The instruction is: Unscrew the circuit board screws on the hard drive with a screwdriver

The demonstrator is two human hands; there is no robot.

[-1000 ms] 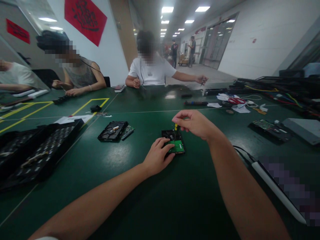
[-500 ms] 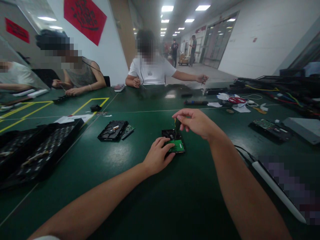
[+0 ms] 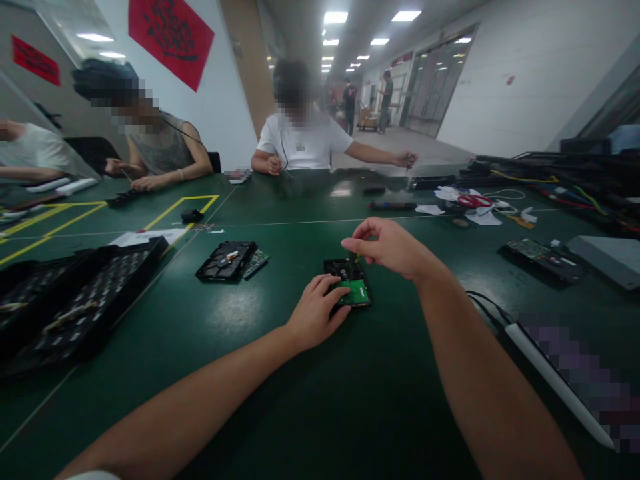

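In front of me a black hard drive [image 3: 337, 267] with a green circuit board [image 3: 359, 291] lies flat on the table. My left hand [image 3: 316, 310] holds it from the left, with fingers over the board and the thumb along its near edge. Above the drive's far half, my right hand [image 3: 383, 247] pinches a small screwdriver [image 3: 355, 257] with a dark and yellow handle. It points down at the drive; its tip is too small to make out. To the left lies another hard drive [image 3: 226, 261], with a loose circuit board [image 3: 255, 264] against its right side.
Black trays [image 3: 95, 300] stand at the left. On the right are another drive [image 3: 543, 260], a grey box [image 3: 607, 260] and a pale-edged flat device [image 3: 560, 387] with a cable. Cables and paper scraps [image 3: 483, 215] lie beyond. Co-workers [image 3: 303, 143] sit across the green table [image 3: 280, 413].
The fingers of my right hand have turned about the screwdriver, and its handle has shifted slightly. My left hand and the hard drive have stayed in place.
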